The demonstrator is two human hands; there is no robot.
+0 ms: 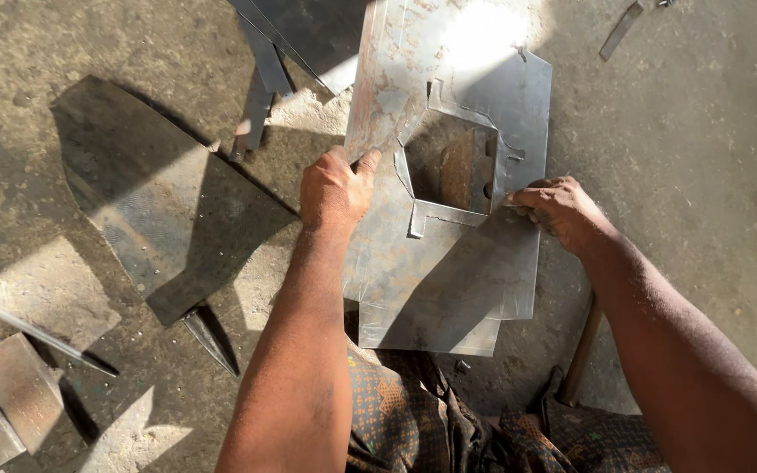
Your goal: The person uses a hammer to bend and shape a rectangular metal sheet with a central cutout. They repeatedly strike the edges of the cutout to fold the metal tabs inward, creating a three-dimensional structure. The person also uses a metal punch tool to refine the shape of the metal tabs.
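A grey sheet of metal (435,263) lies flat on the concrete floor in front of me, with an angular hole cut out of its middle. My left hand (335,191) grips the sheet's left edge, thumb on top. My right hand (558,208) pinches the sheet at the right rim of the cut-out, fingers closed on the metal. A rusty piece (462,171) shows through the hole. The sheet's far part is bright with sunlight.
A large dark metal plate (159,201) lies on the floor to the left. Narrow metal strips (260,88) lie at the top left, another strip (619,31) at the top right. Metal offcuts (2,398) sit at the bottom left. A wooden handle (582,355) lies by my patterned cloth (413,420).
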